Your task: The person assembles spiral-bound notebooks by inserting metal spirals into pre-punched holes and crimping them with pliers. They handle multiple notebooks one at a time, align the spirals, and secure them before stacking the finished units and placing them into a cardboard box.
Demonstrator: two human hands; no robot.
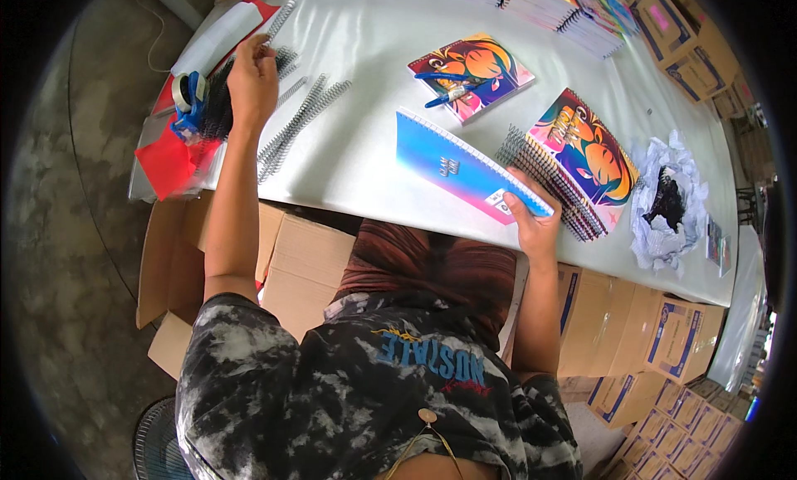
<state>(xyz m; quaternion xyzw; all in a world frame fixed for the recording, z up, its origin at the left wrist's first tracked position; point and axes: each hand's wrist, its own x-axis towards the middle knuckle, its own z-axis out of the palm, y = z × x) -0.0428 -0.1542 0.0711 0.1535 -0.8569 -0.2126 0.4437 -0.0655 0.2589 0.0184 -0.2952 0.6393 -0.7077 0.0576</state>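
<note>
My right hand [531, 219] grips the near corner of a blue-to-pink notebook [461, 169] that lies on the white table [374, 40], its punched edge facing away from me. My left hand [253, 77] reaches far left to a bunch of black spiral binding coils [222, 102], fingers pinched at their top. More loose metal coils [299, 123] lie on the table just right of that hand. A stack of spiral-bound notebooks with orange and purple covers [581, 160] sits beside my right hand.
Another colourful notebook [473, 73] carries blue pliers [448, 86]. A tape dispenser [189, 98], red plastic [170, 160], crumpled white paper with a dark lump [668, 202], notebook stacks [556, 7] at the far edge, and cardboard boxes [631, 331] under the table.
</note>
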